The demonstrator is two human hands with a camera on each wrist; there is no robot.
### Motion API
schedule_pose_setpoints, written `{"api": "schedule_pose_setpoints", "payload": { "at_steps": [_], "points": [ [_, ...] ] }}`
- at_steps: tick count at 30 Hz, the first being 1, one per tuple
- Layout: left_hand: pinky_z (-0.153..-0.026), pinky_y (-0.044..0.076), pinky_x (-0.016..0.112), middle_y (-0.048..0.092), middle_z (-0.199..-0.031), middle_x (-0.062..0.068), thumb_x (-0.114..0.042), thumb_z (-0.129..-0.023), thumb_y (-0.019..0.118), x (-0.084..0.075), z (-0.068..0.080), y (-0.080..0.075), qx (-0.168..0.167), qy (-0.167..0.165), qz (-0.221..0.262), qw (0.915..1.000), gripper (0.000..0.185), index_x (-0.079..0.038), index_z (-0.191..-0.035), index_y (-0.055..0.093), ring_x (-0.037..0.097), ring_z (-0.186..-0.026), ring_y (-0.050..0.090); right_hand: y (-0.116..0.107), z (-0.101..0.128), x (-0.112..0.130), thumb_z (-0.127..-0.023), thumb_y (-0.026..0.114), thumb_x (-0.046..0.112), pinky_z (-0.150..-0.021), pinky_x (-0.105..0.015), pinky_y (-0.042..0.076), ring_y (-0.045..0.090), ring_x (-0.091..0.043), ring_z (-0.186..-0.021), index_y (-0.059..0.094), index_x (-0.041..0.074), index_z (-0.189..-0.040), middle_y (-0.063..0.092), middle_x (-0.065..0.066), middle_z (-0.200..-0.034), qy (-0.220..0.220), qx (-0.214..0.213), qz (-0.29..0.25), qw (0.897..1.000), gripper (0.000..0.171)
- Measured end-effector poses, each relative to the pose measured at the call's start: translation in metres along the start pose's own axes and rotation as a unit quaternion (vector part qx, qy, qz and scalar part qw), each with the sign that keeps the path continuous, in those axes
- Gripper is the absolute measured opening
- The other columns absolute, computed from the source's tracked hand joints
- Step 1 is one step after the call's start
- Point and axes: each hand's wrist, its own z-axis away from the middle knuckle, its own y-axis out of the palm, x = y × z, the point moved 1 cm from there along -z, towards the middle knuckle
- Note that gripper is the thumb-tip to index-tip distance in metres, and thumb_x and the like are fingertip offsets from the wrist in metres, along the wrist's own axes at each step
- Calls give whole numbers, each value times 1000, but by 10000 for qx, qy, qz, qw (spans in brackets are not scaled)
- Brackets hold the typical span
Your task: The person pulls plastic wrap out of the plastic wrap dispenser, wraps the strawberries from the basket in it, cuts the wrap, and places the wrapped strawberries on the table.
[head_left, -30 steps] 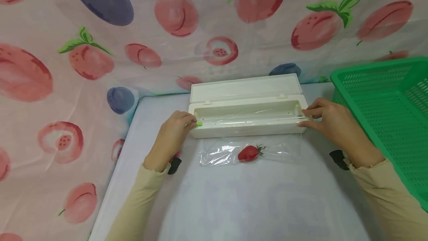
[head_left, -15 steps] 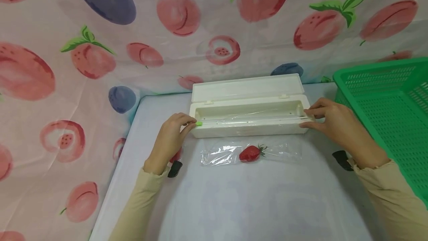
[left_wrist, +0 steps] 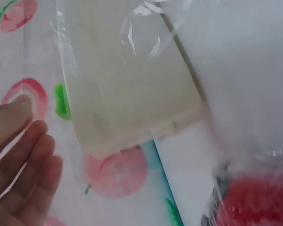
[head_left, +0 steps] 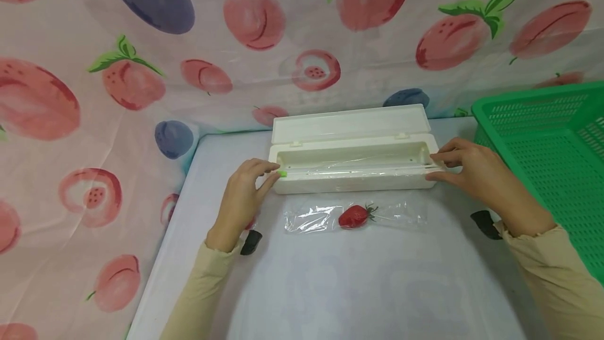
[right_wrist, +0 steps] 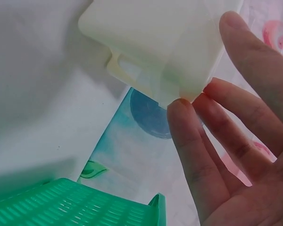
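The cling-film dispenser box (head_left: 351, 164) lies open across the far middle of the tabletop (head_left: 358, 287), its lid (head_left: 349, 122) folded back toward the fruit-print curtain (head_left: 141, 67). In the head view, the left hand (head_left: 243, 193) is at the box's left end, thumb and forefinger pinching at the small green slider (head_left: 282, 173) on the front rail. The right hand (head_left: 476, 172) is at the box's right end, its thumb and forefinger closed on the corner there. Just in front of the box lies a sheet of clear film (head_left: 354, 215) with a strawberry (head_left: 354, 216) on it, about level with the box's middle. A green basket (head_left: 547, 156) stands right of the box, just beyond the right hand. A black strap piece shows near each wrist.

From the left wrist, the box (left_wrist: 127, 84) fills the upper middle, seen through wrinkled film. The green slider (left_wrist: 61, 100) sits at its left edge, close to the fingertips (left_wrist: 19, 110); whether they touch it cannot be told here. The strawberry (left_wrist: 254, 200) is a red blur at the lower right, below the box.

From the right wrist, the box end (right_wrist: 160, 42) is at the top. The right hand's fingers (right_wrist: 198, 141) reach up to its lower corner, one fingertip touching it. The basket rim (right_wrist: 75, 202) lies below the box, at the bottom left.
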Motion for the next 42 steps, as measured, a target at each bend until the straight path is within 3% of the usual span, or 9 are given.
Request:
{"api": "schedule_pose_setpoints", "payload": {
  "at_steps": [5, 10, 17, 21, 26, 33, 42],
  "points": [
    [-83, 56, 30, 70, -98, 2, -10, -87, 77, -18, 6, 11, -75, 729, 2, 9973, 15, -8, -101, 73, 17, -94, 64, -1, -2, 1, -72, 88, 15, -60, -34, 47, 60, -24, -75, 74, -4, -109, 63, -16, -102, 140, 99, -34, 9998, 44],
    [-86, 56, 27, 71, -100, 0, -9, -85, 79, -40, 11, 35, 488, 1124, 198, 9923, 18, -9, -101, 74, 15, -98, 66, -1, -3, 1, -73, 88, 16, -61, -37, 48, 61, -26, -76, 74, -4, -108, 63, -17, -103, 178, 125, -33, 9998, 43],
    [-94, 53, 27, 72, -105, -2, -20, -87, 79, -67, 15, 70, 1617, 1200, 364, 9788, 24, -11, -108, 74, 13, -104, 65, -2, -2, 0, -75, 87, 18, -63, -39, 49, 63, -28, -79, 73, -4, -110, 63, -19, -106, 362, 338, -3, 9988, 44],
    [-95, 52, 24, 71, -108, -3, -25, -85, 81, -76, 13, 84, 1978, 1356, 88, 9708, 29, -12, -110, 74, 13, -106, 63, -2, -1, -2, -74, 87, 18, -63, -40, 49, 63, -28, -79, 73, -4, -109, 64, -19, -106, 328, 220, 37, 9992, 43],
    [-91, 51, 21, 70, -106, -4, -24, -82, 83, -80, 11, 92, 2175, 1279, -207, 9674, 30, -13, -109, 73, 11, -103, 62, -1, -2, -3, -75, 86, 18, -63, -40, 49, 62, -27, -77, 73, -4, -110, 63, -19, -105, 244, 230, 20, 9994, 43],
    [-90, 51, 21, 70, -107, -3, -14, -84, 81, -80, 10, 97, 2252, 1225, -187, 9664, 27, -12, -110, 73, 12, -103, 63, -2, -3, -3, -76, 86, 19, -64, -40, 49, 62, -26, -78, 73, -4, -110, 63, -17, -105, 222, 296, 26, 9993, 43],
    [-91, 51, 20, 70, -111, -1, -12, -83, 79, -79, 11, 97, 2281, 1134, -176, 9669, 32, -10, -114, 72, 12, -105, 63, -9, -6, -4, -79, 84, 17, -71, -52, 57, 69, -40, -86, 72, -5, -108, 66, -21, -103, 304, 495, -288, 9979, 39]
  ]
}}
